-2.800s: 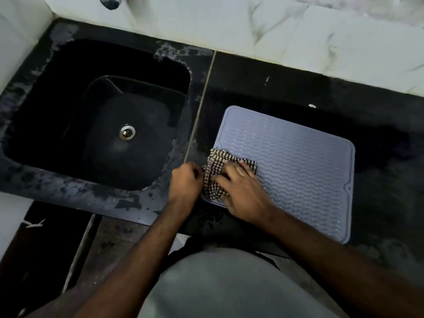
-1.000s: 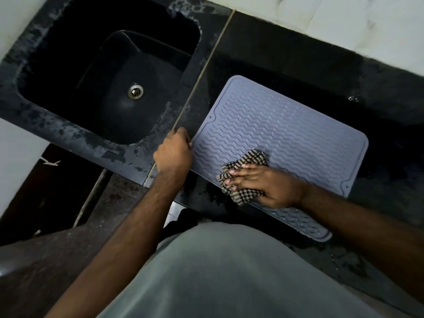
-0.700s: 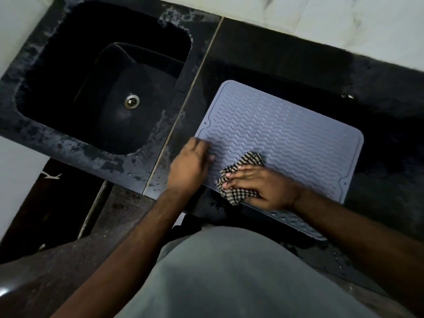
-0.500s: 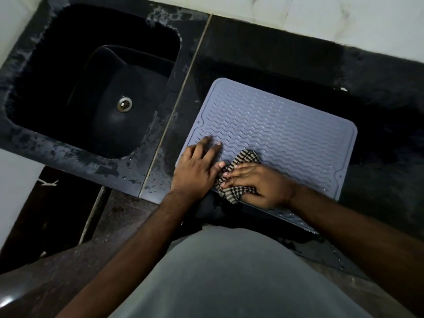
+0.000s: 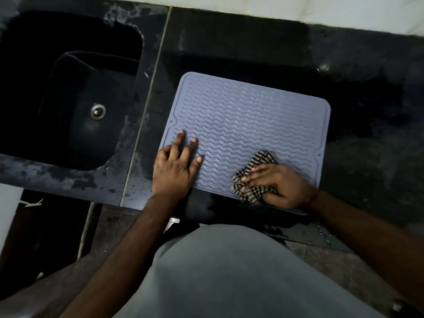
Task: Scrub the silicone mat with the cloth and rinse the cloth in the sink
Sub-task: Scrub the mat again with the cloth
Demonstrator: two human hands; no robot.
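Cloth, soft and probably damp, bunches under our pressing right hand at five o'clock on the floppy mat, which our flat, spread left hand pins at eight.

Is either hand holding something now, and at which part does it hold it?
The right hand grips the bunched brown-checked cloth at its near right side, on the grey ridged silicone mat. The left hand holds nothing; it rests flat on the mat.

A dark, wet-patched stone counter meets a pale marbled wall in dim light.
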